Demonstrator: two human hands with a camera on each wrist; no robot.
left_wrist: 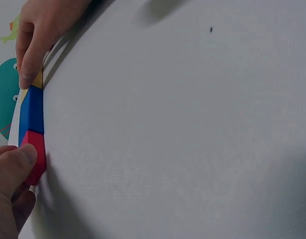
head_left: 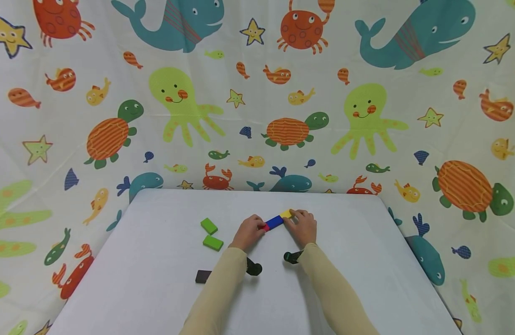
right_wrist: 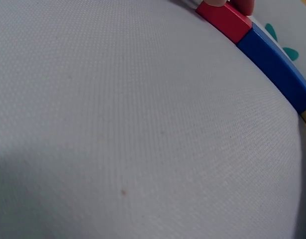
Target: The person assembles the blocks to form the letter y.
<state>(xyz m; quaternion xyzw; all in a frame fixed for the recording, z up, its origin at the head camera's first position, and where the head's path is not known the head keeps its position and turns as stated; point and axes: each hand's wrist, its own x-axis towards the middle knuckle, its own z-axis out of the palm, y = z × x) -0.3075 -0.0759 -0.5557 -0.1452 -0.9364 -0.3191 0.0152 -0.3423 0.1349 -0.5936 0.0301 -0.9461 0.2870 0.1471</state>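
Three rectangular blocks lie end to end in a slanting row on the white table: a red block [left_wrist: 40, 152], a blue block [head_left: 275, 223] and a yellow block [head_left: 286, 214]. At the near left end, my left hand [head_left: 250, 231] pinches the red block, its thumb on the face towards me. My right hand [head_left: 302, 226] grips the yellow block at the far right end and covers part of it. Between the hands, the blue block meets the red one and the yellow one at its ends. In the right wrist view, only the red block, the blue block and a corner of yellow show.
Two green blocks [head_left: 209, 226] [head_left: 213, 243] lie on the table left of my left hand. Nearer to me, a dark block [head_left: 203, 277] is partly hidden behind my left sleeve [head_left: 218, 293]. A cloth printed with sea animals [head_left: 249, 74] hangs behind the table [head_left: 157, 232].
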